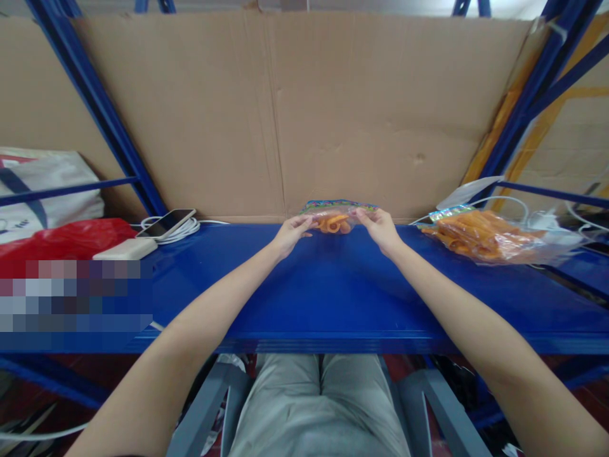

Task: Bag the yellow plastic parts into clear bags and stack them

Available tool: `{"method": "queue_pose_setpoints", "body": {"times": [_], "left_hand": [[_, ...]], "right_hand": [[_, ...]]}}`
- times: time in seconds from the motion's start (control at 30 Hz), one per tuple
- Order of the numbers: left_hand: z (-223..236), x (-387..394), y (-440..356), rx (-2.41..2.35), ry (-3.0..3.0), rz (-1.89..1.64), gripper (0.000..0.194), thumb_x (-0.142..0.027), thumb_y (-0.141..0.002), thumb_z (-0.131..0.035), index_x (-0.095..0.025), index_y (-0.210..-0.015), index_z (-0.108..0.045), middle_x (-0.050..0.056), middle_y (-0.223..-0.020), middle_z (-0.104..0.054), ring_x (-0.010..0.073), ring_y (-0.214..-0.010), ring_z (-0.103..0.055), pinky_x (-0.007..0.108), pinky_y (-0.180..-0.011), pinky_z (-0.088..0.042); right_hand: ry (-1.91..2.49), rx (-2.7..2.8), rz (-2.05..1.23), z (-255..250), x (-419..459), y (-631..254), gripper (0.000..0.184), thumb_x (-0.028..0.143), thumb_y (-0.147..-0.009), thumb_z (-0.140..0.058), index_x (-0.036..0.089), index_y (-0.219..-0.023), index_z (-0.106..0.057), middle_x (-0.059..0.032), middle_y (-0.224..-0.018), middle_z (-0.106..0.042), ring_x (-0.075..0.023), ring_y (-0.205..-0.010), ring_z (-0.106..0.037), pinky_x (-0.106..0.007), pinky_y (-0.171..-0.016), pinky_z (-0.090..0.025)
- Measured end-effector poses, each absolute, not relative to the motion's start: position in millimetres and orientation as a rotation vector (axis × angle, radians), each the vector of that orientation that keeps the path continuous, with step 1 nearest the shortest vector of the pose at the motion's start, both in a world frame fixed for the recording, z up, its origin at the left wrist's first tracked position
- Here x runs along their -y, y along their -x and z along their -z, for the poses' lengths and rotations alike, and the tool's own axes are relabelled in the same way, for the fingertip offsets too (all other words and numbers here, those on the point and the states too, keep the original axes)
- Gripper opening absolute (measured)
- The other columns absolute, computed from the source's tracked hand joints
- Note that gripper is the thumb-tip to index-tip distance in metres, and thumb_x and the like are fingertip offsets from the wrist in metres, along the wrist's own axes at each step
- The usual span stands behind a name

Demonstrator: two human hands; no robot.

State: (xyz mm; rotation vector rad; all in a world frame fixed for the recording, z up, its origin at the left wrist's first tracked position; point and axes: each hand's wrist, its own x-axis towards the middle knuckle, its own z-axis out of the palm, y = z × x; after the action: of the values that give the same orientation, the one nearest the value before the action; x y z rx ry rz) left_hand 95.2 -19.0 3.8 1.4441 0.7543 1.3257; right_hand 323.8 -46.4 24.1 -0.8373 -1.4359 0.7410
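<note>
Between my two hands is a clear plastic bag with orange curled pieces inside and a colourful printed strip along its far edge. My left hand pinches the bag's left side. On the opposite side, the fingers of my right hand are closed on the bag's right edge. The bag is near the back of the blue table, close to the cardboard wall. Whether its underside touches the table I cannot tell.
A larger clear bag of orange pieces lies at the right by white cables. To the left are a phone on a coiled white cable, a white box and a red plastic bag. A cardboard sheet stands behind, between blue posts.
</note>
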Motion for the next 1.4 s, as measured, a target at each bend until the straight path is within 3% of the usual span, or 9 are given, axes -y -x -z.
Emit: {"method": "queue_pose_setpoints", "body": {"times": [0.23, 0.37, 0.63, 0.8, 0.97, 1.13, 1.27, 1.4], "left_hand": [[-19, 30, -97, -0.682, -1.491, -1.335, 0.036, -0.041, -0.081, -0.073, -0.017, -0.108, -0.070, 0.012, -0.104, -0.075, 0.0242, -0.104, -0.069, 0.028, -0.080, -0.053], [-25, 37, -99, -0.653, -1.542, -1.351, 0.039, -0.042, -0.080, -0.073, -0.018, -0.111, -0.070, 0.012, -0.105, -0.075, 0.0248, -0.104, -0.069, 0.031, -0.084, -0.054], [-31, 50, -105, -0.595, -1.555, -1.368, 0.042, -0.031, -0.076, -0.076, -0.024, -0.116, -0.069, 0.008, -0.133, -0.062, 0.0280, -0.123, -0.057, 0.033, -0.091, -0.053], [-34, 50, -104, -0.534, -1.571, -1.420, 0.032, -0.019, -0.069, -0.076, -0.023, -0.100, -0.076, 0.004, -0.135, -0.061, 0.0289, -0.133, -0.047, 0.035, -0.099, -0.048], [-40, 42, -97, -0.607, -1.367, -1.546, 0.020, -0.008, -0.067, -0.061, -0.018, -0.077, -0.075, 0.002, -0.099, -0.075, 0.0239, -0.115, -0.061, 0.038, -0.100, -0.047], [-40, 35, -81, -0.579, -1.184, -1.575, 0.025, -0.028, -0.082, -0.054, -0.015, -0.096, -0.070, 0.007, -0.106, -0.073, 0.0254, -0.109, -0.064, 0.039, -0.093, -0.052], [-31, 24, -76, -0.753, -1.124, -1.430, 0.039, -0.049, -0.084, -0.060, -0.016, -0.105, -0.064, 0.011, -0.103, -0.073, 0.0254, -0.094, -0.069, 0.035, -0.078, -0.056], [-22, 21, -84, -0.984, -1.162, -1.264, 0.022, -0.033, -0.078, -0.073, -0.015, -0.087, -0.064, 0.006, -0.078, -0.072, 0.0162, -0.063, -0.067, 0.027, -0.061, -0.053]], "right_hand": [[0.796, 1.451, -0.575, -35, 55, -329, 0.021, 0.041, -0.085, -0.066, 0.022, -0.093, -0.070, -0.0074, -0.097, -0.076, -0.0233, -0.104, -0.068, -0.041, -0.098, -0.050], [0.775, 1.469, -0.481, -42, 66, -329, 0.021, 0.040, -0.086, -0.065, 0.024, -0.097, -0.072, -0.0068, -0.103, -0.075, -0.0239, -0.112, -0.065, -0.042, -0.102, -0.047], [0.731, 1.499, -0.476, -52, 74, -329, 0.025, 0.040, -0.086, -0.063, 0.031, -0.107, -0.073, -0.0022, -0.124, -0.068, -0.0271, -0.135, -0.046, -0.049, -0.108, -0.041], [0.705, 1.523, -0.475, -56, 83, -330, 0.023, 0.036, -0.084, -0.065, 0.032, -0.104, -0.075, -0.0008, -0.126, -0.067, -0.0295, -0.138, -0.042, -0.051, -0.109, -0.039], [0.745, 1.510, -0.618, -56, 85, -332, 0.028, 0.042, -0.088, -0.056, 0.032, -0.106, -0.075, -0.0004, -0.122, -0.069, -0.0308, -0.136, -0.044, -0.051, -0.107, -0.040], [0.725, 1.595, -0.897, -54, 83, -332, 0.039, 0.044, -0.090, -0.045, 0.025, -0.089, -0.078, -0.0036, -0.111, -0.074, -0.0291, -0.128, -0.052, -0.048, -0.108, -0.039], [0.824, 1.705, -1.103, -43, 74, -334, 0.035, 0.041, -0.083, -0.054, 0.018, -0.073, -0.078, -0.0092, -0.089, -0.077, -0.0293, -0.103, -0.066, -0.044, -0.098, -0.046], [0.981, 1.783, -1.149, -28, 62, -338, 0.022, 0.034, -0.071, -0.069, 0.016, -0.060, -0.073, -0.0083, -0.072, -0.073, -0.0219, -0.078, -0.068, -0.032, -0.076, -0.052]]}}
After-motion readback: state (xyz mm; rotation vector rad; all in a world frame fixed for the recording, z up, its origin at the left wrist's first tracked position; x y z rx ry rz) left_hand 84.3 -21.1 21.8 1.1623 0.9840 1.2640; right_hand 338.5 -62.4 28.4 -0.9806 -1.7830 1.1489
